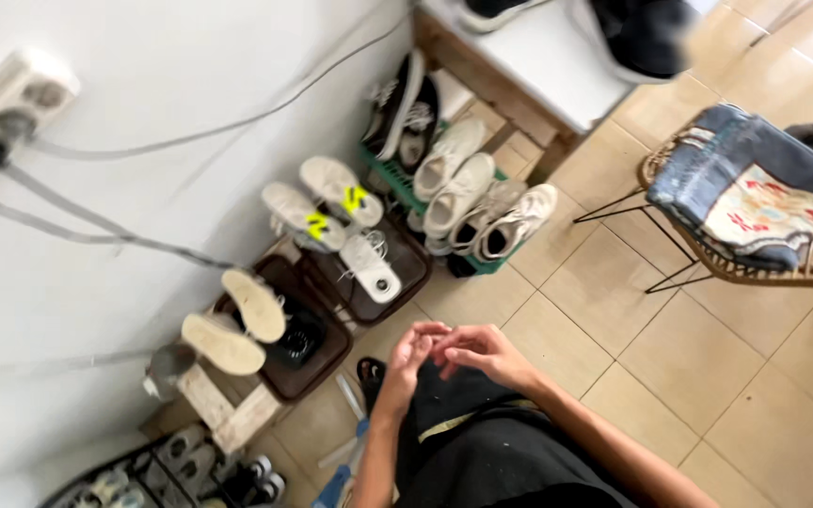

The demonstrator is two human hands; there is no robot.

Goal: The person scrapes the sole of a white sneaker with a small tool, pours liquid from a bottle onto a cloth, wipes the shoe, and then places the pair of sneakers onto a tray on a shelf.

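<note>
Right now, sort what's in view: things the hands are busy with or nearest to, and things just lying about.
With or nearest the hands:
left hand and right hand, touching, holding nothing visible
black garment on the lap

Lying about:
pale shoes by the wall
brown trays
wicker chair with folded jeans
power strip

Your view: 2 cream-soled shoes [237,322] on brown trays [326,362]; pale sneakers [324,200] with yellow marks; white sneakers [463,188] in a green crate [390,175]; blue denim [736,155] over red-patterned cream cloth [764,212]; beige floor tiles [708,376]; white wall [171,85].
</note>
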